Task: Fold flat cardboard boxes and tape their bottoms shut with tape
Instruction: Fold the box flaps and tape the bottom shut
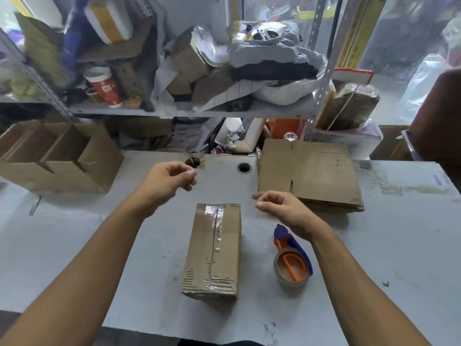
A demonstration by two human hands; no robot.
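Taped box (213, 248) lies on the worktop (99, 236) between both hands, nearer the body. Left hand (168, 181) and right hand (282, 208) hover loosely curled, holding nothing. The short end tape could peel when lifted.

Two bare forearms, no sleeves, no jewellery

Folded box (213, 250) taped, table centre; tape dispenser (291, 260) right; flat boxes (309, 176) behind.

Matt cardboard box (213, 248), glossy tape (216, 221)
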